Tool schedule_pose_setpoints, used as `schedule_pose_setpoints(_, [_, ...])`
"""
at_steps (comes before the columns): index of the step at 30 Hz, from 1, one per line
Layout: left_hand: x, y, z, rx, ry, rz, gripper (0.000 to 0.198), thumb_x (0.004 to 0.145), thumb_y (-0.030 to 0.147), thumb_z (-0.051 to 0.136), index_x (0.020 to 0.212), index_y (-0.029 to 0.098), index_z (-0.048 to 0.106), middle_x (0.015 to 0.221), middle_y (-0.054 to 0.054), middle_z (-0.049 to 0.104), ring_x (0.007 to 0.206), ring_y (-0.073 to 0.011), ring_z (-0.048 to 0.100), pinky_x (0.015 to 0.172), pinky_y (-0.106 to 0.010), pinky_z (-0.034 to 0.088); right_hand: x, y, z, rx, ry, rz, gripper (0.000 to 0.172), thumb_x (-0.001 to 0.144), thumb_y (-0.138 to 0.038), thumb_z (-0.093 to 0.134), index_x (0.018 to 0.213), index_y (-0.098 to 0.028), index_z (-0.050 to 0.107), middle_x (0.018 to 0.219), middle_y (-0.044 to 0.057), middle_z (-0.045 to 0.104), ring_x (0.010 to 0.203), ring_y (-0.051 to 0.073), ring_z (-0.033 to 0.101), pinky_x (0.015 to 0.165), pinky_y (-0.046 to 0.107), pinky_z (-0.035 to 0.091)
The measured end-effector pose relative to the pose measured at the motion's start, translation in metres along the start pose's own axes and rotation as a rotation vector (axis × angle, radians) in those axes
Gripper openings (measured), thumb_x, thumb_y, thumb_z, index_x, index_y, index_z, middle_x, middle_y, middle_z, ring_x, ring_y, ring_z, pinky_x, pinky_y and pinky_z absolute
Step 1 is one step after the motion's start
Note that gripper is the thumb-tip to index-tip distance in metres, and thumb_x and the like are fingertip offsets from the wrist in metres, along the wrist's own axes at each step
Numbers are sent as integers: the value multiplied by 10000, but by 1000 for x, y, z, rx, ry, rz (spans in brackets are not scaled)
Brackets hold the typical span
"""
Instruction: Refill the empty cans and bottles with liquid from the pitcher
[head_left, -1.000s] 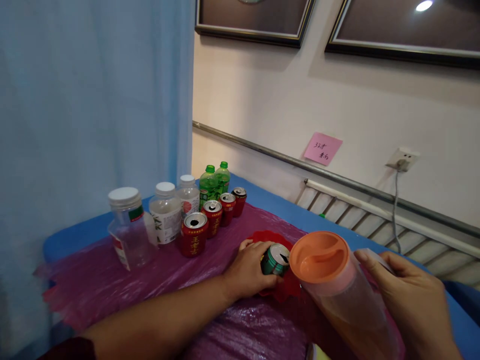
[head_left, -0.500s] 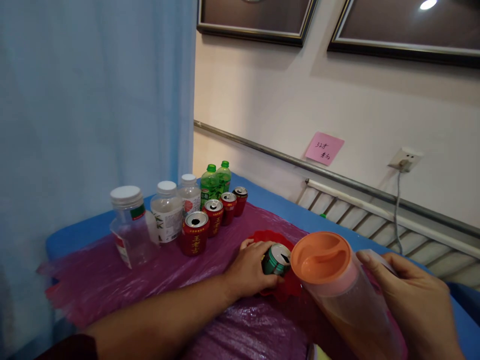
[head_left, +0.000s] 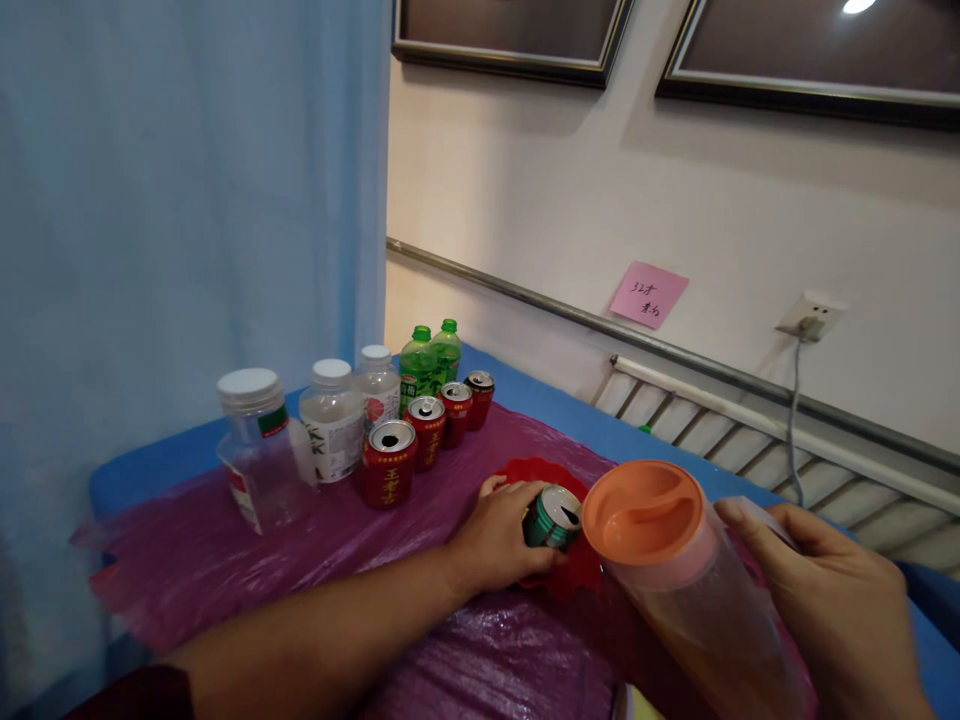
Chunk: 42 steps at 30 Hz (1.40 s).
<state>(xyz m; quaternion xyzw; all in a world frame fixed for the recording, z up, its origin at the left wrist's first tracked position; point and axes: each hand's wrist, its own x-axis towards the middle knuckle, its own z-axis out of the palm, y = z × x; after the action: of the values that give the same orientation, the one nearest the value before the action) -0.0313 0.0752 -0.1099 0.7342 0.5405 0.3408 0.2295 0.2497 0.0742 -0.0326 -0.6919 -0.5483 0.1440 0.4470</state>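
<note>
My left hand [head_left: 504, 530] is wrapped around a green can [head_left: 553, 517], which leans to the right over a red scalloped dish [head_left: 574, 580]. The can's top opening faces the pitcher. In my right hand [head_left: 832, 590] is the handle of a translucent plastic pitcher [head_left: 705, 620] with an orange lid [head_left: 643, 515]. The pitcher is tilted left, its lid edge close to the can's mouth. Brownish liquid shows inside it. Whether any liquid flows between them I cannot tell.
Several red cans [head_left: 390, 464] stand in a row on purple plastic sheeting [head_left: 480, 650]. Behind them are a large clear jar [head_left: 259, 460], white-capped bottles [head_left: 331, 425] and green bottles [head_left: 420, 368]. A metal rail [head_left: 525, 296] and a radiator [head_left: 712, 440] line the wall. A blue curtain [head_left: 187, 200] hangs left.
Almost nothing differs. Both hands keep their hold on the can and the pitcher, and the view has shifted very slightly.
</note>
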Motion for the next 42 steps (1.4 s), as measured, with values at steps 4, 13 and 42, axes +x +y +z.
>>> schedule_pose_setpoints(4, [-1,1,1,-11,14,2,666,593,377,887,1200,327,619,1209,16,723,1155,-292,621,1138,-489,245,0,1,-1,-15,6,7,544,670,-743,708,676,-200,666,580,-26,517,598,157,469,468,236,345])
schedule_pose_setpoints(13, [-1,0,1,2,9,0,679,603,398,882,1220,326,609,1208,24,720,1157,-279,626,1144,-480,245,0,-1,-1,-26,-2,9,547,683,-746,702,662,-201,659,548,-34,492,586,147,460,453,224,332])
schedule_pose_setpoints(42, [-1,-3,4,-46,8,0,699,594,366,903,1222,333,598,1195,28,710,1167,-274,613,1154,-518,193,1,2,-2,-45,11,-2,550,668,-758,702,690,-209,685,557,-27,534,588,159,489,462,239,346])
